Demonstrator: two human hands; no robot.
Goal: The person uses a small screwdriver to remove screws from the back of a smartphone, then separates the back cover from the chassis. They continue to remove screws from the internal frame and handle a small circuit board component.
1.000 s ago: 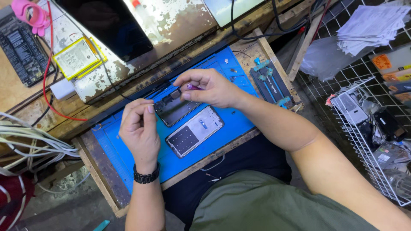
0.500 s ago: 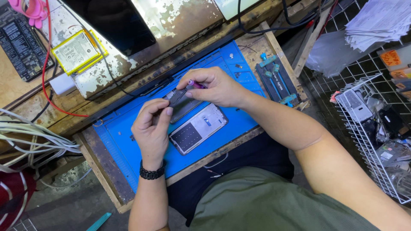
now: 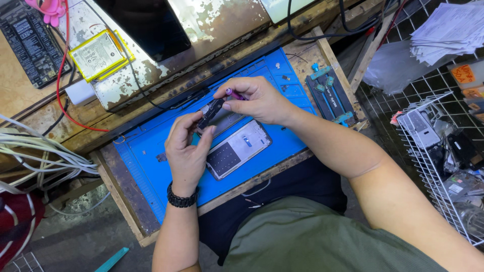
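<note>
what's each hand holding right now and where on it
The left hand pinches a small dark phone part by its lower end, above the opened phone. The right hand grips a thin purple tool along its shaft between fingers and thumb.

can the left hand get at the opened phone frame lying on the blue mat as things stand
Probably yes: the opened phone frame lies uncovered right beside the left hand, though its fingers are occupied pinching a small dark part.

Blue mat [image 3: 151, 166], purple tool [image 3: 235, 93], black wristband [image 3: 180, 199], yellow-edged battery [image 3: 97, 54].
</note>
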